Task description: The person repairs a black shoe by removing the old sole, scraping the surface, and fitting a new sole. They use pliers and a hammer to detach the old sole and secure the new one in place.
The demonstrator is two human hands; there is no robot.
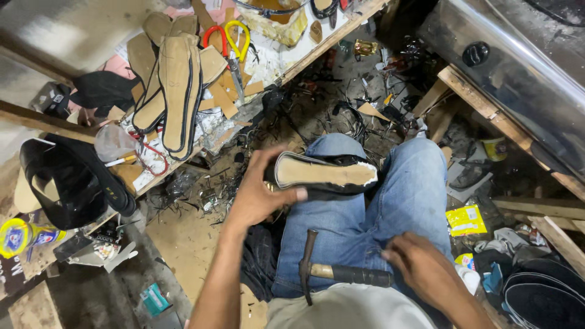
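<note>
Bench: well beyond the fingers, up and left; insoles, scissors on it.
Lap: under both hands; steady as a rest for the work.
Shoe: sole up across the knees, heel end in the left fingers.
Hammer: on the thigh, just left of the right fingertips.
Left hand: fingers wrapped round the shoe, thumb pressed on the sole edge; best kept firm and level.
Right hand: fingers loosely curled, holding nothing, beside the handle.
</note>
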